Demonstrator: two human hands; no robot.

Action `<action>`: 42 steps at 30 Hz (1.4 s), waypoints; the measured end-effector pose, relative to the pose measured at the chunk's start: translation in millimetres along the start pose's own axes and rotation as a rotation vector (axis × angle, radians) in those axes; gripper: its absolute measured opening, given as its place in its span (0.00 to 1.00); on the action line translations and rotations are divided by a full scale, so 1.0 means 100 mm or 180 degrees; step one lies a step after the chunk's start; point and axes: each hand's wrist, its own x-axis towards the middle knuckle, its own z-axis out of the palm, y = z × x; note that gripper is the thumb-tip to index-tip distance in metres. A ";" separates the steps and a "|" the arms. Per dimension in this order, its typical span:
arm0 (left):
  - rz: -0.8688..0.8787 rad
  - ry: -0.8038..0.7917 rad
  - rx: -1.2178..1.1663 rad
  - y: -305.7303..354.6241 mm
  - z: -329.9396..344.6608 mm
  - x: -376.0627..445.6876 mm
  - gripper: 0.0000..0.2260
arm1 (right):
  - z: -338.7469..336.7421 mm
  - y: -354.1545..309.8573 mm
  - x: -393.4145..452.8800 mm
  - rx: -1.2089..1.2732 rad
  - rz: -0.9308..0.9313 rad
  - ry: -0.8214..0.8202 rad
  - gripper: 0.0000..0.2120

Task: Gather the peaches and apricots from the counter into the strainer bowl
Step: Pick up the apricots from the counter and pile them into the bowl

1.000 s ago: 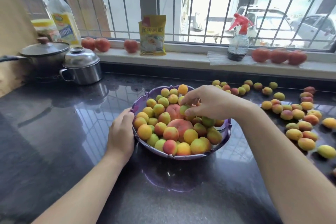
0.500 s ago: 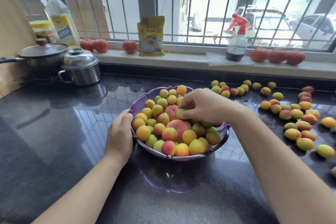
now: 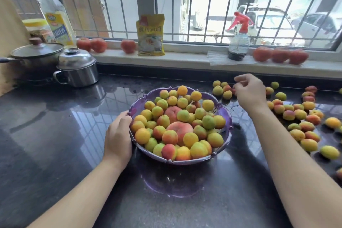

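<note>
A purple strainer bowl [image 3: 224, 114] stands at the middle of the dark counter, heaped with several apricots and two larger peaches [image 3: 179, 129]. My left hand [image 3: 118, 136] rests against the bowl's left rim. My right hand [image 3: 249, 91] hovers beyond the bowl's right side, over a small cluster of apricots [image 3: 221, 90] near the window sill, fingers loosely curled with nothing in them. Many loose apricots [image 3: 299, 114] lie scattered over the right part of the counter.
Two lidded steel pots [image 3: 77, 68] stand at the back left beside an oil bottle [image 3: 57, 18]. On the sill stand a yellow packet [image 3: 150, 35], a spray bottle [image 3: 238, 42] and several red tomatoes [image 3: 279, 54]. Bare counter lies left of and in front of the bowl.
My right hand has left the fruit pile in the bowl and moved right and away, up to the apricots near the sill. My left hand stays on the bowl's rim.
</note>
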 end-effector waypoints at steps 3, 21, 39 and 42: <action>-0.0019 -0.0031 -0.0052 -0.02 0.00 0.01 0.16 | 0.20 0.42 -0.03 -0.0791 0.0151 -0.0035 0.13; -0.0031 0.0006 -0.0083 -0.02 0.01 0.01 0.18 | 0.33 0.37 -0.03 -0.1296 -0.0206 -0.0323 0.14; -0.0093 -0.0069 -0.0118 -0.04 0.01 0.01 0.16 | -0.23 -1.05 -0.51 0.0712 -0.1010 -0.2534 0.15; -0.0124 -0.0049 -0.0113 -0.03 0.01 0.01 0.15 | -0.08 -1.16 -0.65 0.0013 -0.1321 -0.2465 0.14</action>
